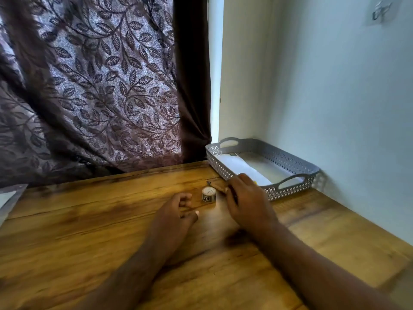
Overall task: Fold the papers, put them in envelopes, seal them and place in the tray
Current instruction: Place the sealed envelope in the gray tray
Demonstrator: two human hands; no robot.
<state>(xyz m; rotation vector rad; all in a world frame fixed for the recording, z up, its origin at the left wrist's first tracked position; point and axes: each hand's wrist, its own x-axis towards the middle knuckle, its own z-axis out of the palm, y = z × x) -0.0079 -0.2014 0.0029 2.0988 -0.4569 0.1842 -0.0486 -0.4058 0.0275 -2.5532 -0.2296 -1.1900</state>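
Observation:
A grey perforated tray (290,191) stands at the back right of the wooden table (89,231), against the wall. White envelopes (248,170) lie flat inside it. A small roll of stickers or tape (209,194) stands upright just in front of the tray's near-left corner. Behind the roll lies a thin brown stick-like object (216,186) with a metal tip. My right hand (248,202) is palm down, fingers curled over the near end of that object; the grip itself is hidden. My left hand (178,214) hovers left of the roll, fingers loosely curled and apart, holding nothing.
A clear plastic sleeve with white paper (9,200) lies at the table's far left edge. A dark leaf-patterned curtain (100,86) hangs behind the table. White walls (335,97) close the right side and the corner behind the tray.

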